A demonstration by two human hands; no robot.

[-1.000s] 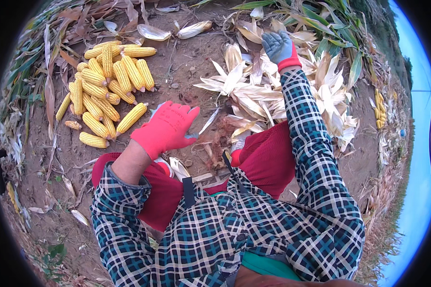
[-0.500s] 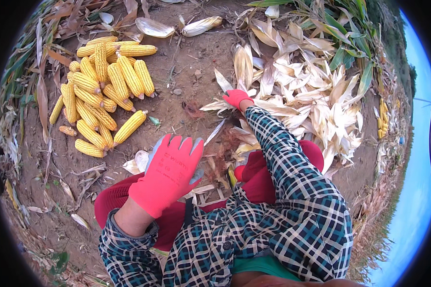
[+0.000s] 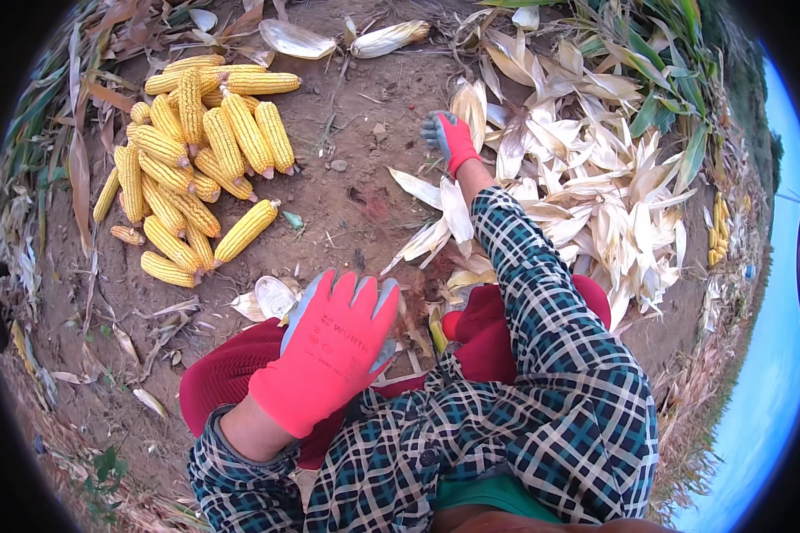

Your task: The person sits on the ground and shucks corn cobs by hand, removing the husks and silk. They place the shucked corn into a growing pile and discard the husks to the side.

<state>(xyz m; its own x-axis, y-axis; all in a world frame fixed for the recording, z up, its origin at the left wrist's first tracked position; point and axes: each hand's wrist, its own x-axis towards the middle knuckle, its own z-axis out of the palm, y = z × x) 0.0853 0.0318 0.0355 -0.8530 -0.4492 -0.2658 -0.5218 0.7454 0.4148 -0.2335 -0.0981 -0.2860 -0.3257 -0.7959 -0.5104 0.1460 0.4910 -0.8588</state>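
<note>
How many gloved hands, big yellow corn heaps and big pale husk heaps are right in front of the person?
Gloved left hand and gloved right hand: 2
Big yellow corn heap: 1
Big pale husk heap: 1
Total: 4

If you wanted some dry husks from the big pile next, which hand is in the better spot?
Probably the right hand: it's out at the near-left edge of the husk pile. The left hand is much farther from those husks.
</note>
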